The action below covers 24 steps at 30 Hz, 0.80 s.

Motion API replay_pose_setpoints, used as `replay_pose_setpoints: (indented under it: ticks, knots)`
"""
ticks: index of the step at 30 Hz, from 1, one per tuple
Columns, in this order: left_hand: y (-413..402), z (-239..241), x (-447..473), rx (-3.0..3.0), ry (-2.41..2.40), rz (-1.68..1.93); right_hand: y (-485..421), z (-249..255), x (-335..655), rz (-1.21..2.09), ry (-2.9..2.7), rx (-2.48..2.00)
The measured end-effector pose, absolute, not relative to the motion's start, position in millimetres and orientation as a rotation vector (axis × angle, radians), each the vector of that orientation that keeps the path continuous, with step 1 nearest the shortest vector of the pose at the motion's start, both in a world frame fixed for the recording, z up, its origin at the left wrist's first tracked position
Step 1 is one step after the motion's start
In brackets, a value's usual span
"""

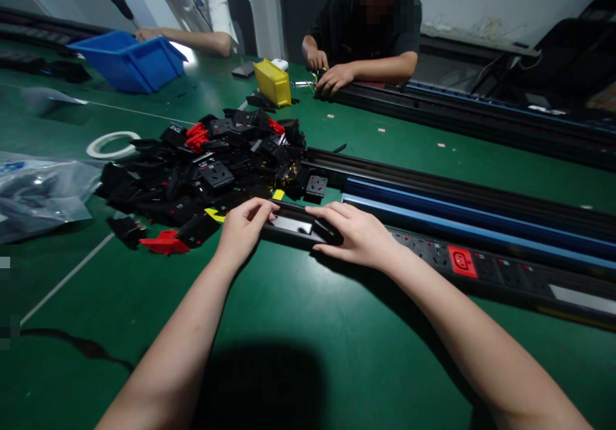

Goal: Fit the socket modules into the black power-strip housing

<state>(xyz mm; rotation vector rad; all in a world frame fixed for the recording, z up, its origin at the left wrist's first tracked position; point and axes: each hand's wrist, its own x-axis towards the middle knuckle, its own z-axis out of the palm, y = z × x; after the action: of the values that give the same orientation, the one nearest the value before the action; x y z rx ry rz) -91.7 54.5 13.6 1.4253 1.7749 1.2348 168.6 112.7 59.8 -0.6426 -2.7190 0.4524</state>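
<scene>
A long black power strip housing (293,239) lies across the green table, its left end open with a pale inner channel showing. My left hand (243,228) grips that left end, thumb and fingers closed together at its edge. My right hand (360,232) curls over the strip with a black socket module (328,230) between thumb and fingers; the module sits tilted in the channel and is partly hidden. Right of this hand, black sockets and one red socket (462,261) fill the strip. A large heap of socket modules (216,173) lies just beyond my left hand.
Blue rails (433,221) and a black rail lie behind the strip. Farther off are a yellow bin (273,83), a blue bin (129,61), a tape roll (113,144) and a plastic bag (43,192). Two people work across the table, one beside another long strip (457,119).
</scene>
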Motion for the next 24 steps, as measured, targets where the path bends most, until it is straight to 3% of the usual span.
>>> replay_pose_setpoints:
  ticks: [24]
  knots:
    - [61.6, 8.7, -94.7, 1.071, 1.721, 1.511, 108.9, 58.9, 162.4, 0.187, -2.885, -0.507]
